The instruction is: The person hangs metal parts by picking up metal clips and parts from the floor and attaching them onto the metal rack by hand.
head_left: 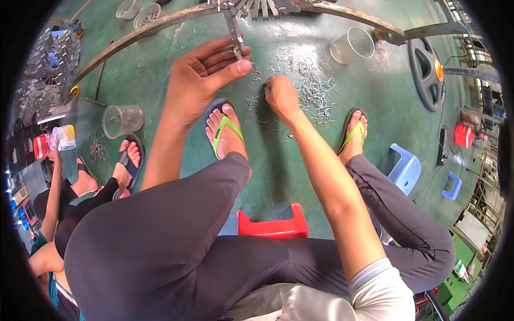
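Observation:
My left hand (pixel 206 72) is raised at the upper middle, its thumb and fingers around the lower end of a narrow metal strip (pixel 233 31). That strip hangs from the rack bar above. My right hand (pixel 282 97) is low over the green floor, fingers closed and pointing left; what they hold, if anything, is hidden. Beside it lies a loose pile of small bent wire hooks (pixel 316 88), with more scattered to its left. Several flat metal pieces (pixel 262 8) fan out at the top edge, close to the strip.
A clear plastic tub (pixel 352 45) stands beyond the pile, another tub (pixel 122 121) at left. A red stool (pixel 273 222) and a blue stool (pixel 404 168) are near my legs. A co-worker's hand (pixel 55 155) shows at left. A wooden bar (pixel 142 37) crosses the top.

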`<state>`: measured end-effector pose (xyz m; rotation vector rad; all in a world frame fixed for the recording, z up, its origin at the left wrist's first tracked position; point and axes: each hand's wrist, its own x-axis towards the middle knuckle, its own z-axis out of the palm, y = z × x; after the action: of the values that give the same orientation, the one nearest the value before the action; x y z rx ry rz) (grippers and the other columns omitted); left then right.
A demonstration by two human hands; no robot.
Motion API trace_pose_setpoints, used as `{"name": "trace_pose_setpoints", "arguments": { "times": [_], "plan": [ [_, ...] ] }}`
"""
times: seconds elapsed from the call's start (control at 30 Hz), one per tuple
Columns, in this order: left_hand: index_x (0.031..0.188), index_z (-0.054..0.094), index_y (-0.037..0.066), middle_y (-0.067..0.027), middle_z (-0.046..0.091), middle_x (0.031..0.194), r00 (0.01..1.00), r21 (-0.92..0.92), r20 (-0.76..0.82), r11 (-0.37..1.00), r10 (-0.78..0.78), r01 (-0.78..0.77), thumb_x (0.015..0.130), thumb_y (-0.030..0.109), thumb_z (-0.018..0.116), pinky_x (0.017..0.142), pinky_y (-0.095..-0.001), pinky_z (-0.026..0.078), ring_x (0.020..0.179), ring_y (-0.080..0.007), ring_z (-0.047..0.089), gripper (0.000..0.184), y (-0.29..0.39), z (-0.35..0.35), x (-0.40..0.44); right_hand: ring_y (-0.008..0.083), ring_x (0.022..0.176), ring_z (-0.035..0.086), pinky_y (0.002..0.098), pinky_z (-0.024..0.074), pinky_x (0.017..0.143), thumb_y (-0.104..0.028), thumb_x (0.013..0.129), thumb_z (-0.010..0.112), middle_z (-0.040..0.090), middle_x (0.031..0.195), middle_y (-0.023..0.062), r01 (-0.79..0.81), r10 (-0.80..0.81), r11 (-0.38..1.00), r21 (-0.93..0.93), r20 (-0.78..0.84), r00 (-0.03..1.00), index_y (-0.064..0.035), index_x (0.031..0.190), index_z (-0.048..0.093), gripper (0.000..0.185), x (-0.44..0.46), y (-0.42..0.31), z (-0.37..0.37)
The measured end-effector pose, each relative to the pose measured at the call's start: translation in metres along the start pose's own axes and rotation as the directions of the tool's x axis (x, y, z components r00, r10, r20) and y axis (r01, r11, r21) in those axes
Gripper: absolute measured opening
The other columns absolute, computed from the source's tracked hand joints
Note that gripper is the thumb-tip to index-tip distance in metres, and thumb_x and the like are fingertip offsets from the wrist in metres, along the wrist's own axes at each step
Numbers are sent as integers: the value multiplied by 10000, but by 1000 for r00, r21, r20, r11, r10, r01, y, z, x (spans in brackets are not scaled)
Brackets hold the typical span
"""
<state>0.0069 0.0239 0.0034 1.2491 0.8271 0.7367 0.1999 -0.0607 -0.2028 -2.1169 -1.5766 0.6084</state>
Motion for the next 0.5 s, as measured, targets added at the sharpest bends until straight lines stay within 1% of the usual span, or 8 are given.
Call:
{"name": "trace_pose_setpoints", "arguments": {
  "times": [0.1,0.2,0.23,0.33,0.43,0.5],
  "plan": [
    [1398,595,-59,-163,741,1208,1000,9,9,1000,-6,5,884,91,824,994,-302,553,1142,-183,704,582,1,-1,0,449,960,697,524,582,830,-78,907,599,675,1041,249,32,-32,999,-19,12,999,-55,1180,718,299,-7,-16,-3],
    [1397,594,-60,-161,742,1203,1000,12,5,1000,-4,4,887,101,823,995,-305,553,1141,-184,705,582,1,-1,-1,442,964,698,523,578,842,-84,912,605,663,1067,242,113,-104,992,-63,124,987,-79,1233,696,333,-9,-24,-1],
    [1398,595,-60,-161,742,1203,1000,16,2,1000,-4,4,888,104,822,994,-306,553,1142,-186,705,582,1,-1,-1,443,965,697,527,574,853,-84,910,621,662,1106,242,116,-113,993,-27,108,988,-64,1232,693,331,-11,-25,-2],
    [1399,595,-58,-164,741,1206,1000,20,-14,1000,-5,5,890,114,821,993,-311,552,1144,-192,706,583,2,-2,-2,440,963,697,522,570,869,-88,905,638,664,1141,231,-22,26,998,59,-63,998,-49,1245,683,345,-13,-4,6],
    [1403,594,-57,-167,737,1216,1000,13,-14,1000,-9,9,892,116,820,992,-315,552,1147,-200,706,585,1,0,-2,432,966,699,509,563,894,-97,896,659,681,1125,228,-152,156,987,47,-131,979,-24,1171,715,290,-16,14,-8],
    [1406,593,-56,-170,735,1223,1000,2,3,1000,-6,6,893,112,819,992,-317,551,1149,-203,706,585,0,0,-1,428,969,701,502,562,895,-102,888,668,696,1074,231,-208,207,978,0,-97,973,-14,1091,738,232,-19,21,-19]
  ]
}}
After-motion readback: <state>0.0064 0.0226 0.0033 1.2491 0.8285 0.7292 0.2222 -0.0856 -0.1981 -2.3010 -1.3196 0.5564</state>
